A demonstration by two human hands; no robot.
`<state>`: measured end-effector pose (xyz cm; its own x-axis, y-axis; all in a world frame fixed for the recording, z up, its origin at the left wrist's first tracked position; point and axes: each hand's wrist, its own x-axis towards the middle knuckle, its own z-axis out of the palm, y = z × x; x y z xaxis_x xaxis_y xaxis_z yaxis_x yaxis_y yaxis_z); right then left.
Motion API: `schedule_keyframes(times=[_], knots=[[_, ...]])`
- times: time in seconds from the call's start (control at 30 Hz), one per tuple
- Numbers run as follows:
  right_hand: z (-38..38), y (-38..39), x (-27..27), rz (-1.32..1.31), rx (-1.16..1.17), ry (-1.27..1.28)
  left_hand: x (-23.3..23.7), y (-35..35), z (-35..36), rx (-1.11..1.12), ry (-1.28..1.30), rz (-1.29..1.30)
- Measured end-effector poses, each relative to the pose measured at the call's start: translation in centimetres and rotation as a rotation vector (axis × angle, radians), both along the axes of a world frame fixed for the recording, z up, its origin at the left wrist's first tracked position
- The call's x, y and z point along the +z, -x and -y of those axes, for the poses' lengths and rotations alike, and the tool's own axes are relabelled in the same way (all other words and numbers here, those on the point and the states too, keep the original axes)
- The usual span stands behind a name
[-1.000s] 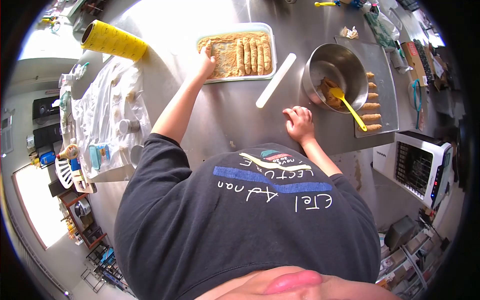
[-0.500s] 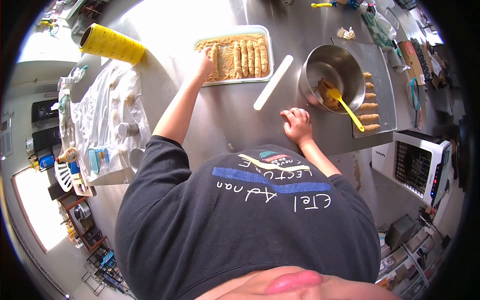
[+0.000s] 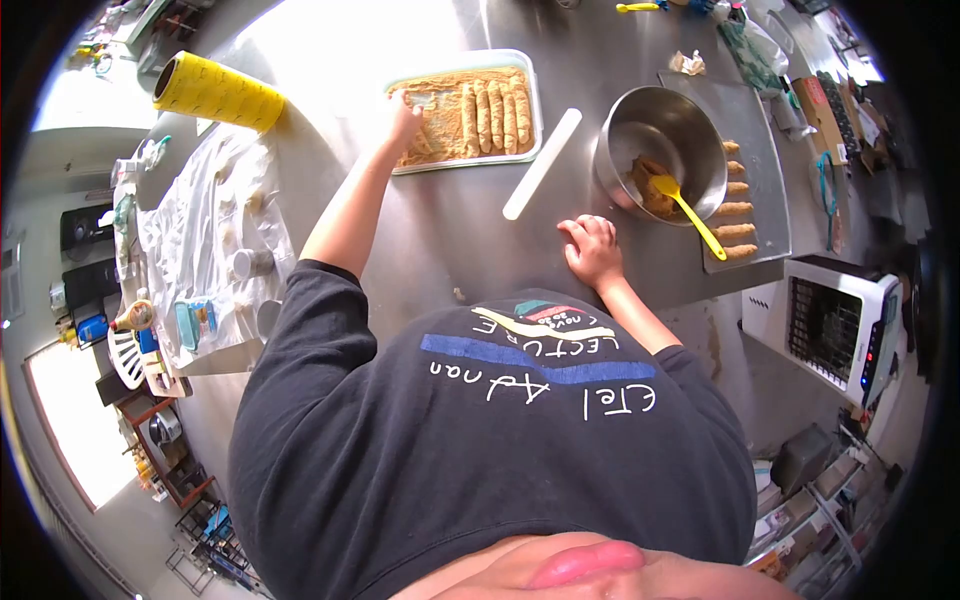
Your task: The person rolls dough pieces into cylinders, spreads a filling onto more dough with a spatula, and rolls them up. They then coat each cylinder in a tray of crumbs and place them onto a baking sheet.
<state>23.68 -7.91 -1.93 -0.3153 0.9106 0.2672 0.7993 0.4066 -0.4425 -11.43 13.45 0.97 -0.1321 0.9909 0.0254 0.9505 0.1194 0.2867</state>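
My left hand [image 3: 404, 120] is over the left part of a white-rimmed tray [image 3: 537, 100], its fingers bent down at the crumb coating [image 3: 445, 148]; what they hold, if anything, is hidden. Several coated rolls [image 3: 497, 115] lie side by side in the tray's right part. My right hand [image 3: 593, 248] rests on the steel table with fingers apart, holding nothing. A white rod [image 3: 543, 165] lies between tray and bowl. The steel bowl [image 3: 628, 112] holds brown mixture [image 3: 652, 190] and a yellow spatula [image 3: 700, 225].
Right of the bowl, a flat sheet [image 3: 768, 190] carries several rolls [image 3: 735, 209]. A yellow wrap roll [image 3: 218, 92] and clear plastic [image 3: 215, 200] lie at left. Crumpled paper [image 3: 688, 63] sits behind the bowl, and a white appliance [image 3: 830, 325] stands beyond the table's right side.
My left hand has shifted slightly left in the tray, and the piece beside its fingers no longer lies in the same straight position. My right hand stays in place.
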Motion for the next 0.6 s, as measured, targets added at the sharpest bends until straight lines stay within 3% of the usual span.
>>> schedule_keyframes(times=[0.07,0.1,0.2,0.23,0.3,0.37,0.43,0.5,0.6], knots=[[0.7,-1.1,0.0,-0.017,0.0,0.013,1.1,-1.4,0.0,0.036,0.206,-0.108],[0.9,-1.6,0.2,-0.034,-0.109,-0.031,0.9,-1.6,0.2,0.025,0.206,-0.1],[1.3,-3.8,-0.1,-0.036,-0.33,-0.147,-2.3,-0.3,0.6,0.066,-0.022,0.01],[1.4,-4.7,-0.1,-0.019,-0.437,-0.209,-0.4,-1.1,1.3,0.068,-0.026,0.01],[0.4,-6.4,0.0,-0.02,-0.404,-0.213,2.9,-2.7,3.5,0.109,0.124,0.023],[-1.2,-6.8,0.5,-0.015,-0.376,-0.214,1.1,-2.3,4.0,0.106,0.127,0.074],[-4.0,-6.3,0.7,-0.086,-0.405,-0.24,-1.0,-1.8,4.0,0.071,-0.025,0.01],[-6.9,-5.7,-0.2,-0.054,-0.369,-0.134,-2.0,-1.4,4.6,0.052,-0.026,0.014],[-8.0,-0.6,2.7,0.005,-0.008,0.257,-1.5,-1.7,6.4,0.044,-0.015,0.016]])
